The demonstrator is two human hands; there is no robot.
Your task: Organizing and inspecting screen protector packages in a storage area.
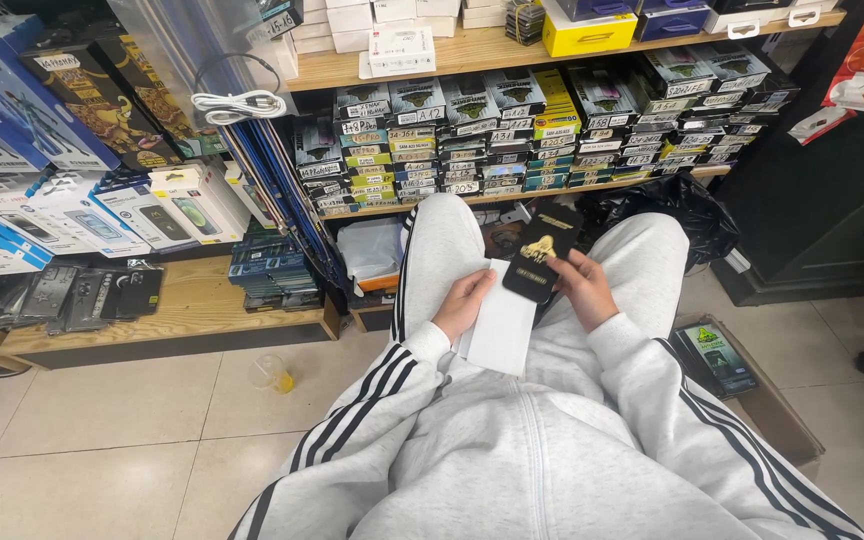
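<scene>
I sit in grey track clothes with black stripes. My left hand (464, 301) grips the left edge of a flat white sleeve (500, 325) that rests on my lap. My right hand (582, 288) holds a slim black package (542, 252) with a yellow emblem, its lower end overlapping the top of the white sleeve. Both hands sit close together above my thighs.
Wooden shelves (472, 48) ahead carry several stacks of small labelled boxes (472, 140). Phone boxes (102, 215) and dark cases (82, 295) lie on a low shelf at left. A cardboard box (752, 400) with a black package stands at right. A small cup (272, 372) sits on the tiled floor.
</scene>
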